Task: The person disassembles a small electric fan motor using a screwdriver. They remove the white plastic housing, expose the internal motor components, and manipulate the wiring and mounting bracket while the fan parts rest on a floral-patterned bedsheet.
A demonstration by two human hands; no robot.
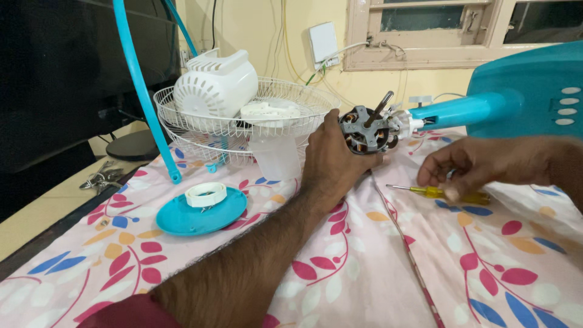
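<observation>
Currently left hand (331, 159) wraps the exposed grey metal fan motor (364, 130); right hand (480, 167) fingers pinched on the yellow-handled screwdriver (434, 192) lying on floral cloth (340, 267).

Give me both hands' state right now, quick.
Left hand: closed around the fan motor, steadying it.
Right hand: fingers curled on the yellow screwdriver lying on the cloth; firm grip cannot be told.

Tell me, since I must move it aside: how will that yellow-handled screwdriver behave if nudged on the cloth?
The screwdriver looks stiff and light. Its rounded handle would probably roll, though the soft floral cloth should slow it. The right hand rests on its handle, steadying it for now.
</observation>
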